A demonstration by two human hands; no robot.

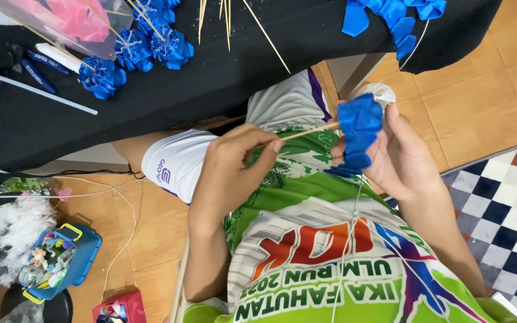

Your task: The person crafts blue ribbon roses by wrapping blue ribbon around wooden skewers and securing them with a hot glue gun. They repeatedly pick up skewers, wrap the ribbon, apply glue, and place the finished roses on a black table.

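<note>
Black table point(222, 72): set beyond both hands; finished blue ribbon flowers point(136, 48) are laid out on it, clear of the fingers.
Right hand point(405, 158): fingers curled shut around the blue ribbon flower point(359, 133), so the gathered folds are kept bunched.
Left hand point(231, 170): thumb and forefinger pinched shut on the wooden skewer point(306, 132), its tip steered into the flower.
White thread point(354, 239): hangs down below the right fingers.
</note>
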